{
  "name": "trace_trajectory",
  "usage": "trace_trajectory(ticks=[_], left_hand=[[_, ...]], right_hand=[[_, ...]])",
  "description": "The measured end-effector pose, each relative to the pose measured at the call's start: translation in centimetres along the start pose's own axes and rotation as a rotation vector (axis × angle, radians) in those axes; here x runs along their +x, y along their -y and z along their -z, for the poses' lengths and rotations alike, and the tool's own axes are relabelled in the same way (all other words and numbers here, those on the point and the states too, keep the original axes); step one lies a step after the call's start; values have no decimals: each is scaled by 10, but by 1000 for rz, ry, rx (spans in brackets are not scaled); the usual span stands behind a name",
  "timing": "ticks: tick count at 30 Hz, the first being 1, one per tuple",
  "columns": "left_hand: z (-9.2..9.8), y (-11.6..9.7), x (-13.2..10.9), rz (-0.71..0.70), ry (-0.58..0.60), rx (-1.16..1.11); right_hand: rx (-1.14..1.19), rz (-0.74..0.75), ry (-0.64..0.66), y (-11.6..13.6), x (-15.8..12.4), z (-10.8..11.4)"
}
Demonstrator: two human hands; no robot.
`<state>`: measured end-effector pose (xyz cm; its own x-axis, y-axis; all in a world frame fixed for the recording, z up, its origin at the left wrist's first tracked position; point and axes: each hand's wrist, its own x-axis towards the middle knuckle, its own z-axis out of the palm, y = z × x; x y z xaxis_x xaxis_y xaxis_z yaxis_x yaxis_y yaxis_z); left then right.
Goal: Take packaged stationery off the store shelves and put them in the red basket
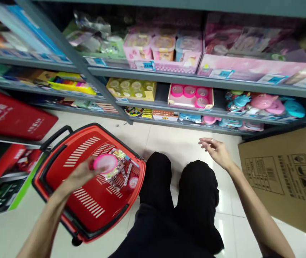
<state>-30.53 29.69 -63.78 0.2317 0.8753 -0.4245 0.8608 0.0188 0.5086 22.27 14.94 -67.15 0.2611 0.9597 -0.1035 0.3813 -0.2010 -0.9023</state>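
My left hand (81,174) is closed around a round tub with a pink rim and a pale, see-through top (106,163). It holds the tub over the red shopping basket (61,147), to the left of my knees. Inside the basket lie shiny clear-wrapped packets (120,172) and a smaller pink round tub (133,182). My right hand (217,152) hangs in the air right of my knees, fingers loosely stretched, with nothing in it and a ring on one finger.
Grey shelves (169,75) run across the front. A tray of pink round tubs (190,104) stands on the middle shelf beside a box of yellow tubs (131,89). A large cardboard carton (284,179) stands at right, a red box (13,114) at left.
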Motion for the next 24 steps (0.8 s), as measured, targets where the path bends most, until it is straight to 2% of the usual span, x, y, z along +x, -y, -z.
trace_trajectory(ticks=[2,4,7,8,10,13,17,20,24], left_hand=[[24,-40,2,-67,-85,-179],[23,-104,9,-168,-82,-392],[-18,-203,33,-375,26,-750],[-36,-229,42,-409,80,-824],[-69,-267,59,-445,214,-912],[-99,-293,74,-463,348,-965],[-106,-300,88,-498,482,-929],[-106,-301,98,-591,453,-879],[-112,-298,110,-682,325,-736]], right_hand=[[24,122,38,36,4,-4],[44,254,76,70,8,-10],[76,418,115,102,18,-20],[77,462,113,106,22,-22],[39,525,58,106,32,-23],[-28,522,-78,89,43,-15],[87,453,-91,66,49,4],[205,413,-88,57,56,13],[233,364,-106,49,74,17]])
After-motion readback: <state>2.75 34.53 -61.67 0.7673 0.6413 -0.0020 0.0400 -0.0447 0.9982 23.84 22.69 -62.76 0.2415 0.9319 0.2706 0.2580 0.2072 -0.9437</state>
